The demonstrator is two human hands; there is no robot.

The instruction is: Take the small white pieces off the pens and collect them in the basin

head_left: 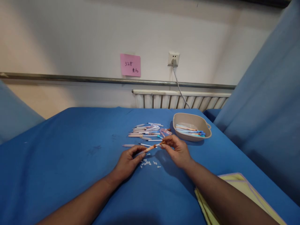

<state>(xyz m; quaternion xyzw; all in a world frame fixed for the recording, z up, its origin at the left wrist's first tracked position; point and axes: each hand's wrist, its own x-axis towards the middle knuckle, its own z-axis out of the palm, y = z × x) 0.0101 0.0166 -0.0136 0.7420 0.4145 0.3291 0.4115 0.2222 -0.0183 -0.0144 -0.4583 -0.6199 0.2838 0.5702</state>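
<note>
Head view: an orange pen [150,148] sits at the centre of the frame, lifted above the cloth and tilted, its right end higher in the picture. The left hand [127,161] grips its lower end between thumb and curled fingers, while the right hand [177,150] pinches the darker upper end with thumb and fingertips. Just below the pen lie small white pieces [149,163]; behind it spreads a cluster of loose pens and rods [135,136], and right of that stands a beige bin [184,118] with more pens [187,128] lying inside. If either pinch loosened, the slim barrel could slip and roll; a low sweep of the left wrist might scatter the white pieces, which look light and easy to lose. A blue cloth [58,150] with slight creases covers the table, and a folded yellow towel [236,184] lies at lower right, partly under the right forearm. Beyond are a metal rail [89,78], a pink note [130,65], a wall socket [173,58] with a plugged-in cord [178,84], a white radiator [164,100], and a blue curtain [264,100] along the right edge.
</note>
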